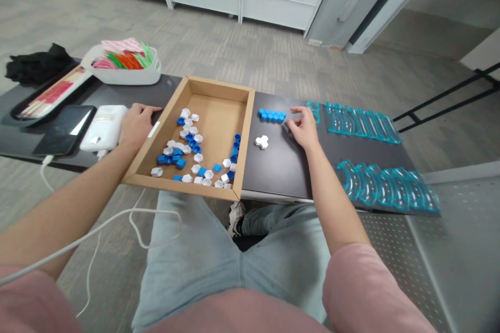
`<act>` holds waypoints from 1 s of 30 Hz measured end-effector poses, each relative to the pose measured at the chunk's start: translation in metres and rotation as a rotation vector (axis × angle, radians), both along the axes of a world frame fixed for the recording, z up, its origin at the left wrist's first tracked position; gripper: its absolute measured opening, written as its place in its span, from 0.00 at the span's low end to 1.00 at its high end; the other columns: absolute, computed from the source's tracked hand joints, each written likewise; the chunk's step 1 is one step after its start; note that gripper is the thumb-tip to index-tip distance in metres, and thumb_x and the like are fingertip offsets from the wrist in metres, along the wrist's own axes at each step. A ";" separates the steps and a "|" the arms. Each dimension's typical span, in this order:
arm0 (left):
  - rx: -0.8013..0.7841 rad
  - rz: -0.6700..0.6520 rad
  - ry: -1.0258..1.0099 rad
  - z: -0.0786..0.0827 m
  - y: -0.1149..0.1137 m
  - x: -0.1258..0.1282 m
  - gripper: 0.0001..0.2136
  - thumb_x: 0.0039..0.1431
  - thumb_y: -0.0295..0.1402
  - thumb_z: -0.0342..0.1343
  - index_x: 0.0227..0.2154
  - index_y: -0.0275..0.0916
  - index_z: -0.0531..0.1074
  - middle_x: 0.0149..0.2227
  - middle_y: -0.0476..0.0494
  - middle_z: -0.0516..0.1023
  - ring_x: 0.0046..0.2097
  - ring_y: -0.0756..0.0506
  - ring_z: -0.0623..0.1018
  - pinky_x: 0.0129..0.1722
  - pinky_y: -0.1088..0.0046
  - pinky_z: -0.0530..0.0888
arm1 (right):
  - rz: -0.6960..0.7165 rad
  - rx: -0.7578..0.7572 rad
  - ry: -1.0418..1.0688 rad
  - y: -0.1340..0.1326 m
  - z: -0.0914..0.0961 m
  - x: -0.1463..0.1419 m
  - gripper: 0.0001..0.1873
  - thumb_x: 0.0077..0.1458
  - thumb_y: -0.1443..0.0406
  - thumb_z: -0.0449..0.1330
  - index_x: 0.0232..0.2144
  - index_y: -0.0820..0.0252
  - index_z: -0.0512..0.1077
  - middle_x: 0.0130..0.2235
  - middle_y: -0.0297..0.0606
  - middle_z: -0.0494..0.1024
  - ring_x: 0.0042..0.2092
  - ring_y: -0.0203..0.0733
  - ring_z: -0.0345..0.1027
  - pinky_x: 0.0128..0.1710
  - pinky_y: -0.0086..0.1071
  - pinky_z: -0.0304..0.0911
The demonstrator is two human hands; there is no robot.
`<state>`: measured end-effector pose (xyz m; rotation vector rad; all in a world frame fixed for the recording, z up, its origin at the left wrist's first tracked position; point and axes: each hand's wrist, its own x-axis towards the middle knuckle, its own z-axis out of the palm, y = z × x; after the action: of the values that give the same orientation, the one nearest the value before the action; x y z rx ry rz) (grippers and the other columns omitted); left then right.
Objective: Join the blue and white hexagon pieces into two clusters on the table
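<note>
My right hand [304, 127] is over the dark table at the right end of a short block of blue hexagonal pieces [272, 116]. Its thumb and index finger are apart, and I see nothing between them; whether the fingertips touch the block I cannot tell. Just below that block lies a small cluster of white hexagonal pieces [262, 142]. Beside the left wall of a shallow cardboard box [213, 94], my left hand [136, 124] rests on the table with its fingers stretched out, holding nothing. Loose white hexagons [187, 179] and blue hexagons [180, 163] lie scattered in the box.
Two rows of clear teal plastic pieces, one upper [363, 122] and one lower [385, 187], occupy the right side. Leftward are a white power bank [104, 127], a phone [64, 130], a long tray [50, 96] and a white bin [130, 77]. A white cable [128, 212] hangs across my left side.
</note>
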<state>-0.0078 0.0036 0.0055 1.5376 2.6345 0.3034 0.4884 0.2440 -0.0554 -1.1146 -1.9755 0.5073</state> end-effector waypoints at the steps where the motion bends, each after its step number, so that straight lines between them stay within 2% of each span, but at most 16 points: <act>1: 0.002 -0.006 -0.008 0.000 -0.001 0.002 0.32 0.75 0.41 0.54 0.76 0.30 0.77 0.69 0.23 0.74 0.67 0.30 0.75 0.72 0.54 0.71 | -0.002 0.022 0.021 -0.002 0.002 0.001 0.20 0.60 0.60 0.66 0.54 0.52 0.79 0.55 0.46 0.84 0.32 0.45 0.71 0.46 0.49 0.79; 5: 0.027 -0.017 -0.037 -0.001 -0.003 0.006 0.33 0.76 0.40 0.54 0.78 0.29 0.75 0.72 0.21 0.73 0.68 0.29 0.75 0.73 0.52 0.69 | -0.001 0.100 0.077 -0.019 0.018 -0.004 0.14 0.65 0.57 0.65 0.51 0.50 0.80 0.49 0.44 0.83 0.32 0.47 0.68 0.42 0.50 0.76; 8: 0.055 -0.023 -0.030 -0.006 -0.003 0.006 0.33 0.75 0.41 0.54 0.77 0.31 0.76 0.72 0.22 0.74 0.70 0.27 0.74 0.73 0.49 0.68 | 0.070 0.128 0.027 -0.039 0.045 -0.029 0.09 0.69 0.56 0.65 0.48 0.48 0.82 0.47 0.44 0.84 0.35 0.50 0.71 0.45 0.51 0.76; 10: 0.077 -0.015 -0.022 -0.011 -0.002 0.004 0.33 0.73 0.42 0.54 0.76 0.35 0.78 0.71 0.23 0.74 0.71 0.25 0.74 0.73 0.48 0.69 | 0.217 0.116 -0.047 -0.057 0.066 -0.061 0.08 0.73 0.57 0.65 0.48 0.48 0.83 0.46 0.43 0.84 0.39 0.52 0.75 0.46 0.49 0.76; 12: 0.108 -0.013 -0.022 -0.016 0.000 0.003 0.32 0.73 0.45 0.55 0.74 0.38 0.79 0.70 0.24 0.75 0.71 0.24 0.75 0.73 0.49 0.69 | 0.442 0.077 -0.153 -0.076 0.086 -0.101 0.07 0.75 0.58 0.66 0.49 0.49 0.83 0.46 0.42 0.85 0.42 0.52 0.78 0.47 0.46 0.75; 15: 0.144 -0.025 -0.035 -0.021 0.001 0.001 0.31 0.74 0.48 0.56 0.73 0.39 0.80 0.70 0.23 0.76 0.72 0.23 0.74 0.74 0.48 0.68 | 0.758 0.025 -0.401 -0.106 0.103 -0.165 0.03 0.73 0.61 0.70 0.47 0.50 0.83 0.46 0.40 0.87 0.44 0.51 0.80 0.47 0.42 0.71; 16: 0.153 -0.028 -0.039 -0.022 0.001 0.001 0.31 0.74 0.47 0.56 0.73 0.38 0.80 0.70 0.23 0.76 0.72 0.23 0.74 0.74 0.47 0.68 | 0.800 0.030 -0.482 -0.115 0.105 -0.184 0.02 0.73 0.61 0.71 0.44 0.50 0.83 0.45 0.39 0.87 0.44 0.51 0.80 0.46 0.42 0.69; 17: 0.162 -0.031 -0.043 -0.023 0.001 0.001 0.31 0.74 0.47 0.56 0.73 0.38 0.80 0.71 0.22 0.76 0.72 0.22 0.74 0.74 0.46 0.68 | 0.807 0.041 -0.554 -0.124 0.105 -0.200 0.04 0.72 0.62 0.72 0.41 0.50 0.82 0.43 0.39 0.87 0.44 0.51 0.80 0.44 0.42 0.66; 20: 0.186 -0.043 -0.054 -0.024 0.000 0.002 0.30 0.74 0.45 0.56 0.72 0.37 0.80 0.71 0.21 0.76 0.72 0.21 0.74 0.74 0.44 0.68 | 0.740 0.049 -0.699 -0.142 0.098 -0.233 0.11 0.69 0.62 0.75 0.35 0.50 0.78 0.38 0.39 0.85 0.41 0.53 0.78 0.41 0.43 0.60; 25: 0.197 -0.048 -0.054 -0.025 0.000 0.004 0.31 0.74 0.47 0.57 0.72 0.37 0.80 0.72 0.21 0.75 0.73 0.21 0.73 0.74 0.44 0.67 | 0.691 -0.047 -0.771 -0.154 0.092 -0.243 0.12 0.61 0.69 0.77 0.36 0.48 0.79 0.33 0.37 0.82 0.38 0.53 0.77 0.40 0.43 0.58; 27: 0.189 -0.050 -0.057 -0.024 0.000 0.004 0.31 0.74 0.47 0.57 0.73 0.37 0.80 0.72 0.21 0.75 0.73 0.20 0.74 0.74 0.44 0.67 | 0.714 -0.067 -0.750 -0.155 0.096 -0.238 0.12 0.61 0.72 0.74 0.38 0.48 0.80 0.34 0.36 0.83 0.39 0.52 0.78 0.41 0.43 0.60; 30: 0.166 -0.045 -0.048 -0.022 0.000 0.005 0.31 0.75 0.46 0.54 0.73 0.36 0.79 0.73 0.21 0.75 0.73 0.22 0.74 0.74 0.45 0.67 | 0.766 -0.091 -0.604 -0.149 0.109 -0.223 0.11 0.64 0.72 0.70 0.44 0.50 0.82 0.38 0.35 0.85 0.40 0.49 0.79 0.43 0.41 0.67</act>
<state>-0.0031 0.0035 -0.0164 1.6115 2.5915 0.5616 0.2651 0.0955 0.0535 -0.5441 -2.9470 0.7060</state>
